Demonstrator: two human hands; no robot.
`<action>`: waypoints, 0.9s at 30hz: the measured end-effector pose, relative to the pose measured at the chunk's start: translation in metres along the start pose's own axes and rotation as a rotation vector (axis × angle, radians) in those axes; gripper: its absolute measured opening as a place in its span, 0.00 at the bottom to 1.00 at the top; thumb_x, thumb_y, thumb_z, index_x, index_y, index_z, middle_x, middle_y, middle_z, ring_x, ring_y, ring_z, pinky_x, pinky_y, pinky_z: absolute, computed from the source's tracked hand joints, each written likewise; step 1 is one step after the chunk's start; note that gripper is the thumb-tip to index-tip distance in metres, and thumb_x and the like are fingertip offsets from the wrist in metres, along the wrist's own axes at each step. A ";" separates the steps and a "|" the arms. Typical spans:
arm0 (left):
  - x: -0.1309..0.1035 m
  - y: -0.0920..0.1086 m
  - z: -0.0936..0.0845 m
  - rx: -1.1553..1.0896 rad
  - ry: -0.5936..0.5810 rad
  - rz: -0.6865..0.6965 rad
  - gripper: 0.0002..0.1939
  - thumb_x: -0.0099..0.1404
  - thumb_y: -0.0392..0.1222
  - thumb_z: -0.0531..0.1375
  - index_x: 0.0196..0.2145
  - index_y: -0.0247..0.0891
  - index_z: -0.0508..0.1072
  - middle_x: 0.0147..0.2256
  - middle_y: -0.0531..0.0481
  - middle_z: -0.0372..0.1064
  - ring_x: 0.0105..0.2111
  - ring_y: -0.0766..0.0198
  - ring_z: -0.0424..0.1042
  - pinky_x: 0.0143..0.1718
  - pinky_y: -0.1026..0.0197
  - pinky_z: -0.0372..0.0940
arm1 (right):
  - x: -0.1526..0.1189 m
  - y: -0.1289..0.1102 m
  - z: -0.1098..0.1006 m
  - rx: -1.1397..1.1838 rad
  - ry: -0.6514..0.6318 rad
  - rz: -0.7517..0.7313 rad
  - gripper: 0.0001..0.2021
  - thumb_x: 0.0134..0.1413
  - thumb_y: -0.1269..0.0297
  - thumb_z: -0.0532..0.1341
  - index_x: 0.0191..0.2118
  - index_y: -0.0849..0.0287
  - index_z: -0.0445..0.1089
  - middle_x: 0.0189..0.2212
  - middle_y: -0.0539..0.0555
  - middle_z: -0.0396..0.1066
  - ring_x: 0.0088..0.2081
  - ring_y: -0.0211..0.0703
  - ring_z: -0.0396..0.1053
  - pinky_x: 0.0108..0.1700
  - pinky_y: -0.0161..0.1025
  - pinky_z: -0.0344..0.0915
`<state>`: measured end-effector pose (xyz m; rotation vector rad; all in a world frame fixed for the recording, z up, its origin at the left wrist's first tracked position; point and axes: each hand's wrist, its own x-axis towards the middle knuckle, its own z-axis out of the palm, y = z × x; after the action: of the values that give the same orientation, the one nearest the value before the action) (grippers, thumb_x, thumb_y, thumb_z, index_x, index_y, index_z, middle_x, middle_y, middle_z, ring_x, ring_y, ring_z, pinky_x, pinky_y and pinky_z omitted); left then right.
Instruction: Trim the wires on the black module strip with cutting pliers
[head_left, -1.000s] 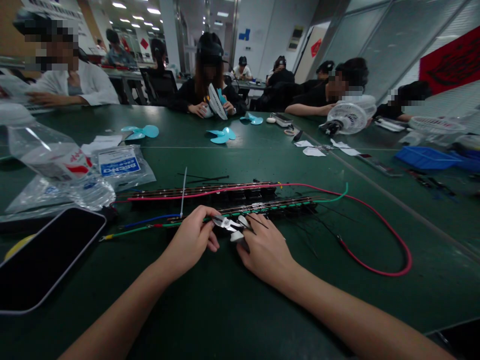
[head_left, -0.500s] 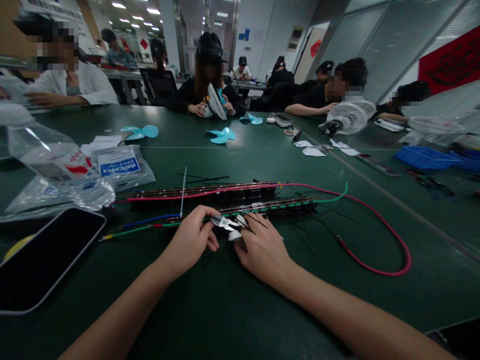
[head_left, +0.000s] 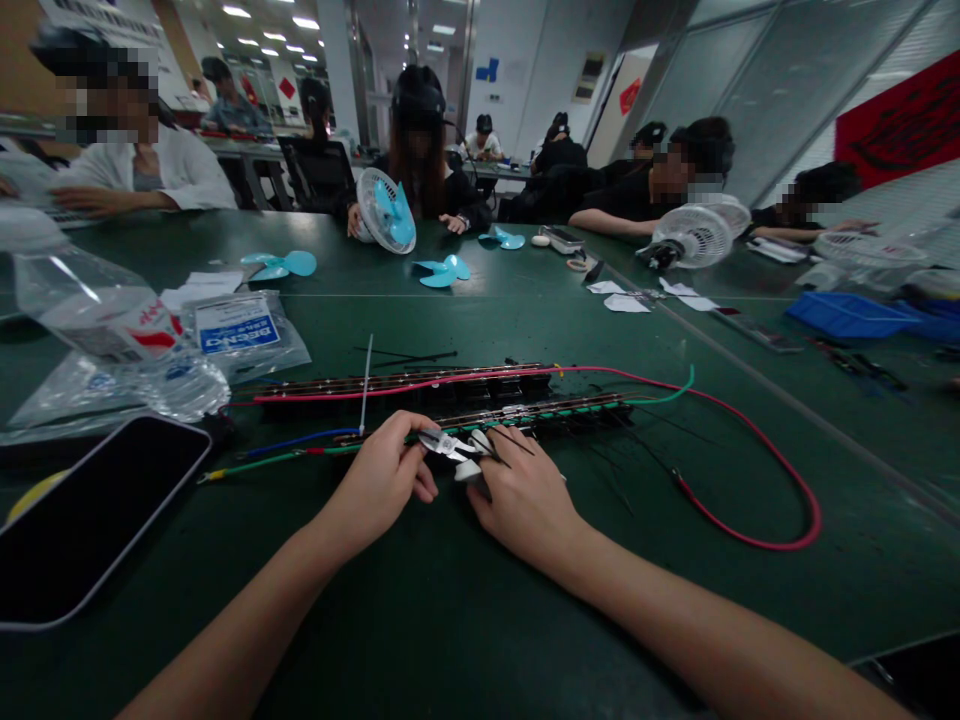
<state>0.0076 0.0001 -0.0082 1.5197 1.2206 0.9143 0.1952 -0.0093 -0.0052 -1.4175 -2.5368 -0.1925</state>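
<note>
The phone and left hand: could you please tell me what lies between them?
In the head view, a green wire and a blue wire lie between the phone and the left hand.

The left hand [head_left: 386, 475] hides part of the nearer wired strip [head_left: 555, 412]; a phone [head_left: 101, 520] runs off the left edge.

Grn tbl [head_left: 375, 620]; phone [head_left: 97, 520] (blk scrn), red cable [head_left: 814, 510] atop

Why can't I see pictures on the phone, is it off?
The screen looks off: the phone is all black, with nothing lit on it.
</note>
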 end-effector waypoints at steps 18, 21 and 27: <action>0.001 -0.001 0.000 0.011 -0.002 -0.005 0.10 0.68 0.35 0.49 0.45 0.36 0.64 0.31 0.51 0.67 0.22 0.66 0.74 0.22 0.65 0.72 | 0.001 0.002 0.003 0.005 -0.005 -0.025 0.09 0.53 0.63 0.61 0.29 0.64 0.74 0.37 0.63 0.69 0.44 0.53 0.64 0.47 0.47 0.63; 0.000 0.000 0.000 0.013 -0.004 -0.005 0.10 0.68 0.36 0.49 0.46 0.35 0.64 0.30 0.51 0.67 0.22 0.66 0.74 0.22 0.64 0.72 | 0.000 0.002 0.004 0.016 0.005 -0.022 0.09 0.52 0.63 0.61 0.29 0.64 0.74 0.36 0.62 0.69 0.42 0.52 0.65 0.45 0.46 0.64; 0.000 -0.001 -0.001 0.018 -0.004 -0.004 0.10 0.68 0.35 0.49 0.46 0.35 0.64 0.28 0.52 0.67 0.23 0.65 0.74 0.22 0.64 0.73 | 0.000 0.001 0.004 0.008 0.012 -0.010 0.08 0.52 0.64 0.62 0.27 0.63 0.74 0.33 0.61 0.69 0.38 0.49 0.65 0.41 0.43 0.65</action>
<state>0.0069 0.0006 -0.0086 1.5320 1.2316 0.9002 0.1955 -0.0076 -0.0089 -1.3972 -2.5326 -0.1913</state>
